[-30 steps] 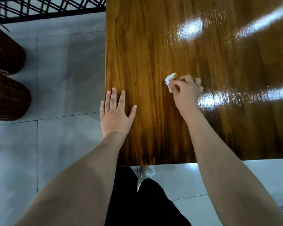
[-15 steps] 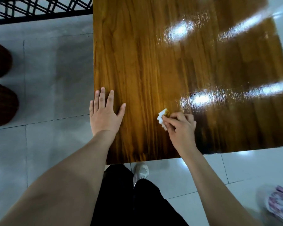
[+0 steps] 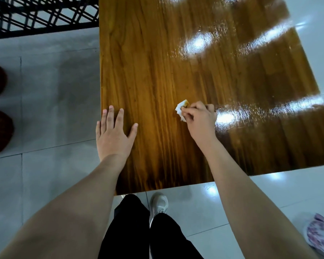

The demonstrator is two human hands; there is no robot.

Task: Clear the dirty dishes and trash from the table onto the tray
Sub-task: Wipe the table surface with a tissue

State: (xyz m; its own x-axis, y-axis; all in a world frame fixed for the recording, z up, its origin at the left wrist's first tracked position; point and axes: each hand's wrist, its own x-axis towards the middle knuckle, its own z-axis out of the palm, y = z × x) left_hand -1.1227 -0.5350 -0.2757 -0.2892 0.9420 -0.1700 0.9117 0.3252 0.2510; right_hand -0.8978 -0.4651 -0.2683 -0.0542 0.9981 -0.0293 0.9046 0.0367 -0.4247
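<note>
Crumpled napkin (image 3: 181, 109): white, brown-stained, on the glossy wooden counter (image 3: 157, 62), pinched by curled fingers (image 3: 190, 111) of the right hand (image 3: 200, 118). Left hand (image 3: 114, 131): flat on the counter's left edge, fingers straight and slightly spread, holding nothing. White sneaker (image 3: 159, 202): on the tiled floor (image 3: 54, 90) below.

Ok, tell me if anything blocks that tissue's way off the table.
Nothing visible does. The right hand pinches the crumpled tissue on the table; the left hand lies flat near the left edge, apart from it. No tray is in view, so the route beyond cannot be judged.
</note>
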